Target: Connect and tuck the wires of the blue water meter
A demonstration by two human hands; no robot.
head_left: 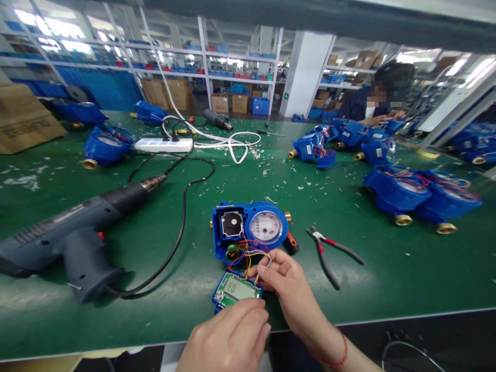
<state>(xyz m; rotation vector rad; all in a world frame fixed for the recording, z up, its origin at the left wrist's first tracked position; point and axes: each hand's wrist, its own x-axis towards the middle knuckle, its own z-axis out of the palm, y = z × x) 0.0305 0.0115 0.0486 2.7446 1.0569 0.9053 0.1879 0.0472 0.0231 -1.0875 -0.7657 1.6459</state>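
A blue water meter [267,227] with a round dial and an opened side box lies on the green bench. Coloured wires [251,253] run from its box to a green circuit board with a lit display [234,289], set in a blue housing at the meter's near side. My left hand [232,336] has its fingers closed at the board's near right edge; the fingertips are partly hidden. Thumb and fingers of my right hand [284,279] pinch the wires just above the board's right corner.
Red-and-grey cutting pliers [329,248] lie open on the right, beyond a screwdriver handle [290,243]. A heat gun [85,227] with a black cord rests at left. Behind are a power strip [165,144] and several more meters [399,188]. A person [375,98] sits across the bench.
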